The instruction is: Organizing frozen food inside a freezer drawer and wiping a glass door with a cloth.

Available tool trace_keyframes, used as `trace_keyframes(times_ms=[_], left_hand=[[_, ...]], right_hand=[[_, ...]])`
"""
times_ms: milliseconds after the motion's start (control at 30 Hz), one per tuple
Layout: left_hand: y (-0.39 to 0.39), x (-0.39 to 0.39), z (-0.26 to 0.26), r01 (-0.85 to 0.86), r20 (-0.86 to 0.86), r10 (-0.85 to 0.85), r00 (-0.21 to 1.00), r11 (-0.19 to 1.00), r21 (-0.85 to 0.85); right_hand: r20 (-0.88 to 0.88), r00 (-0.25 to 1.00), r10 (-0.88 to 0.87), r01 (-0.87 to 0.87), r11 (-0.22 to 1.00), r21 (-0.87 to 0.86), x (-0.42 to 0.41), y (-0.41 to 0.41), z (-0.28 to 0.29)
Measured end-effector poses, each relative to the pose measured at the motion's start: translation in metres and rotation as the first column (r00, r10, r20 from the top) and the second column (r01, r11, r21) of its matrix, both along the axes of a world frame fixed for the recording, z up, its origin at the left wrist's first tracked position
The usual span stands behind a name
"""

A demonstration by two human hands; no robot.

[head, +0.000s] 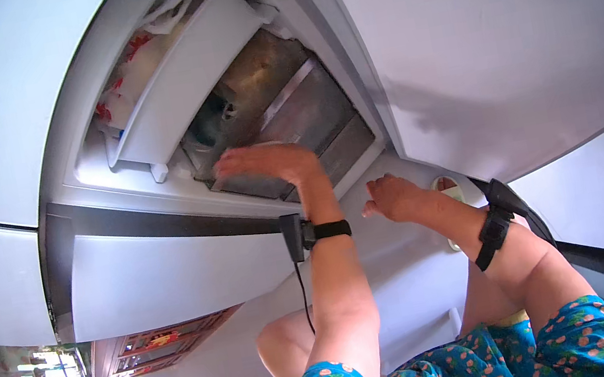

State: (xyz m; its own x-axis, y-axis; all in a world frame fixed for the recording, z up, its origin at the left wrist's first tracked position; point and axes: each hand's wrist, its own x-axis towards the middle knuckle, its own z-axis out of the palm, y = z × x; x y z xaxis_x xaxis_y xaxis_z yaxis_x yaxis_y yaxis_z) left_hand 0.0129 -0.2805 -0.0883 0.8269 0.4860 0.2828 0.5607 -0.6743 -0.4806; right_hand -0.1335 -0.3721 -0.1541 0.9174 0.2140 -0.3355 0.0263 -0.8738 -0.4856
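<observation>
In front of me stands an open refrigerator compartment. My left hand (270, 161) is stretched out flat, slightly blurred, before the lower clear plastic drawer (312, 108). I cannot tell whether its fingers touch the drawer; nothing shows in its grasp. Above that drawer, a white bin (191, 75) holds plastic bags with red print (135, 66). Through the gap between them, a dark bundle (211, 119) is partly visible. My right hand (394, 196) hangs over the floor near the open door, with loosely bent fingers, thumb apart and nothing seen in it.
The open white door (483, 47) rises on the right. Closed white panels (171, 272) lie at the left. A light slipper (448, 193) is on my foot on the pale floor (401, 268). Black straps with devices (330, 229) circle both forearms; a cable hangs from the left one.
</observation>
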Motion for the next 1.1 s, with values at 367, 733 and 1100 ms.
trace_keyframes(times_ms=[367,733,1100], left_hand=[[0.074,0.039,0.085,0.405,0.754,-0.311,0.579,0.912,0.066],[0.006,0.056,0.05,0.959,0.767,-0.632,-0.115,0.131,0.251],[0.007,-0.002,-0.065,0.984,0.098,-0.98,-0.171,-0.175,-0.037]], right_hand=[[-0.017,1.0,0.0,0.002,0.993,0.117,-0.003,-0.002,-0.004],[-0.024,0.997,0.08,-0.077,0.994,0.081,-0.006,-0.002,-0.01],[-0.1,0.988,0.116,-0.119,0.993,-0.02,-0.009,-0.003,-0.01]])
